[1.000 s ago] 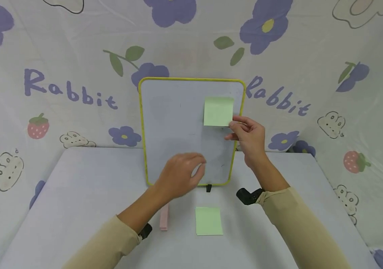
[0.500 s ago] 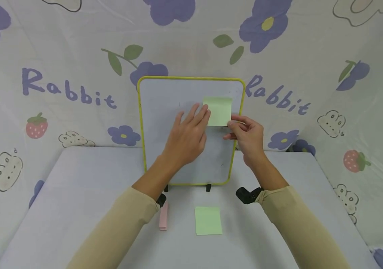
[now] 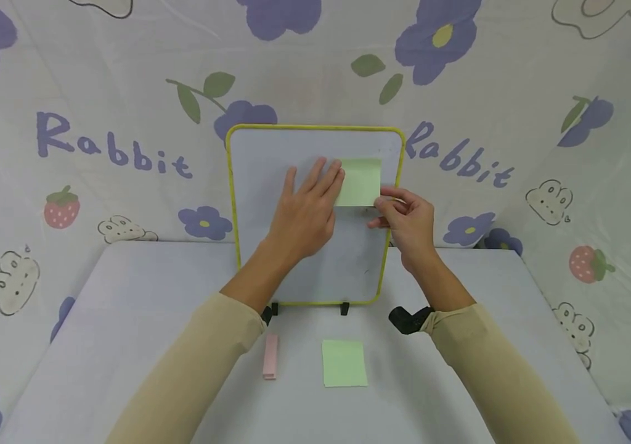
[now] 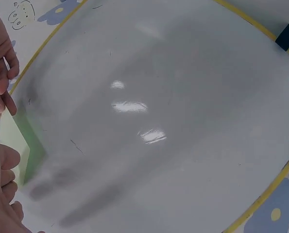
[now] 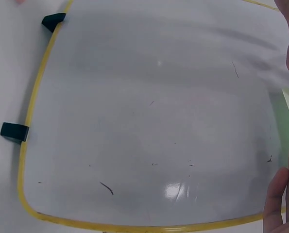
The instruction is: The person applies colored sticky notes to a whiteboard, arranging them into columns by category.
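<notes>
A light green sticky note sits at the upper right of a yellow-edged whiteboard. My right hand pinches the note's lower right corner between thumb and finger. My left hand has its fingers stretched out and spread, with fingertips overlapping the note's left edge. In the left wrist view, the bent note shows between my right hand above and my left hand below. Only a sliver of the note appears at the right side of the right wrist view.
A green sticky-note pad lies on the white table before the board. Left of it is a narrow pink strip-shaped block. Black feet support the board, and a flower-printed cloth hangs behind.
My left hand has risen from low in front of the board to the note's left edge, its fingers straightening. My right hand keeps its pinch on the corner, nearly still.
</notes>
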A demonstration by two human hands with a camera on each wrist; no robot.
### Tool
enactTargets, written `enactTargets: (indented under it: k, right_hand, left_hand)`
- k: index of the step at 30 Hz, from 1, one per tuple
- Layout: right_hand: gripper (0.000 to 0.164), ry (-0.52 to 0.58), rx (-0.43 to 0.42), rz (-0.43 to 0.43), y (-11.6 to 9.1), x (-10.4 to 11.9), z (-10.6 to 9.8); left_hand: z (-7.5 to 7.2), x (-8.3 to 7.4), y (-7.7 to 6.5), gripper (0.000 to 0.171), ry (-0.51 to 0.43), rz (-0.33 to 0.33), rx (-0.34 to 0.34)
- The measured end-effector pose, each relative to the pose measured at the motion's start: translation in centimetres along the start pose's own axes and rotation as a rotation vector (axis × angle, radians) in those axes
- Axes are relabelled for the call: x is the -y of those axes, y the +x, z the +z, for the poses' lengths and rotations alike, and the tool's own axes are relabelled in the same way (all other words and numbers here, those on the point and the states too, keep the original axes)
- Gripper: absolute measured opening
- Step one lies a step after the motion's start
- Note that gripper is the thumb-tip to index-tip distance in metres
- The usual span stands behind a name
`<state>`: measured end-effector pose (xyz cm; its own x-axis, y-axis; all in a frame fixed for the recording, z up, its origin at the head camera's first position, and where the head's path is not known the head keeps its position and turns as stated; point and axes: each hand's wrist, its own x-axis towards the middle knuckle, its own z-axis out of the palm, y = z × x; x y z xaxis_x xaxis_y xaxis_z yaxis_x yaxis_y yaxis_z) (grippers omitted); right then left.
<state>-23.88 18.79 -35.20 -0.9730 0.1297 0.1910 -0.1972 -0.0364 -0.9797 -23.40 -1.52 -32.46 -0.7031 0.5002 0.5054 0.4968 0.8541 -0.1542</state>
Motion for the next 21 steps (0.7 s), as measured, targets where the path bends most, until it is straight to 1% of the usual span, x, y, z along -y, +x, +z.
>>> enactTargets:
  k: [3,5,10,13,17,19,21]
  right_hand:
    - [0.031,0.001,0.002,0.001,0.1,0.0,0.0]
    - [0.031,-0.001,0.005,-0.001,0.1,0.0,0.0]
    - [0.031,-0.017,0.01,-0.005,0.2,0.0,0.0]
    - [0.031,-0.081,0.011,-0.027,0.2,0.2,0.0]
    - [0.03,-0.178,0.004,-0.071,0.1,0.6,0.2]
    - [0.03,-0.203,0.002,-0.085,0.1,0.9,0.3]
    - [0.031,-0.211,0.002,-0.09,0.1,1.2,0.4]
  left_hand:
    - [-0.1,0.1,0.3,0.057,0.02,-0.004,0.038]
    - [-0.1,0.2,0.5,0.058,0.032,-0.005,0.052]
    - [0.1,0.4,0.7,0.059,0.078,0.016,0.054]
    - [0.3,0.5,0.8,0.058,0.098,0.022,0.058]
    - [0.3,0.5,0.9,0.06,0.104,0.008,0.105]
    - [0.3,0.5,0.9,0.06,0.104,0.001,0.124]
    - [0.3,0.5,0.8,0.061,0.111,-0.002,0.128]
